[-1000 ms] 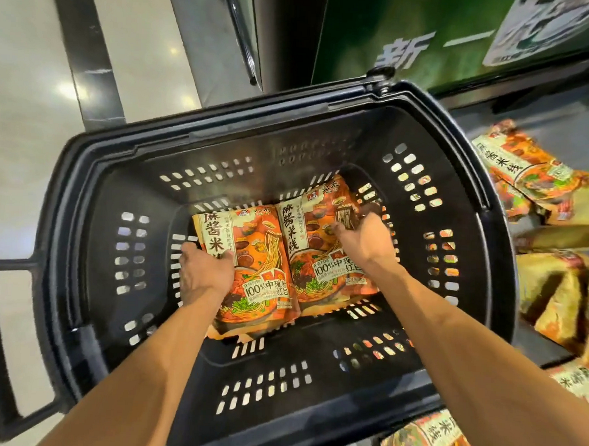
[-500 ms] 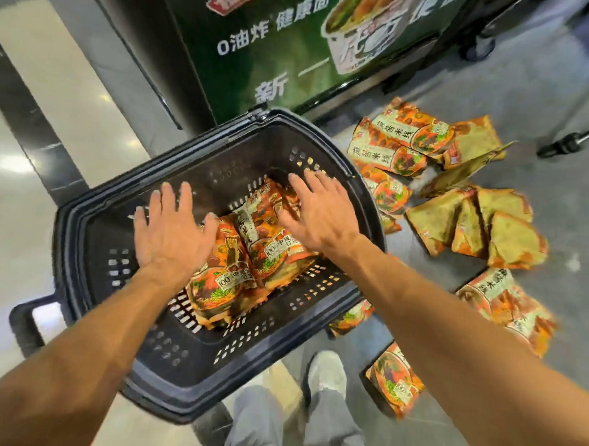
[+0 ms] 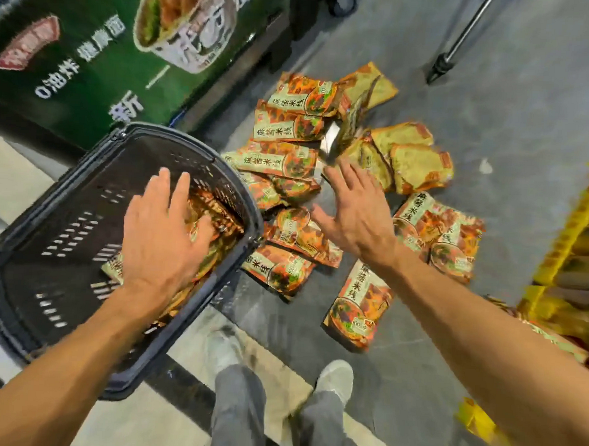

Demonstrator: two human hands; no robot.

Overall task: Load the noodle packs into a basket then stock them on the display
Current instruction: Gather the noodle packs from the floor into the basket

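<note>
Over floor packs (image 3: 289, 161): right hand (image 3: 358, 216) moved off basket (image 3: 25, 311) | both hands' fingers (image 3: 165, 188) spread, empty

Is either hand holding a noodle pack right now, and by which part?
Neither. The left hand is spread open over the basket; the right hand is open above the floor packs.

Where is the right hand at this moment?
In the head view, the right hand hovers open over the noodle packs on the floor, just right of the basket.
</note>
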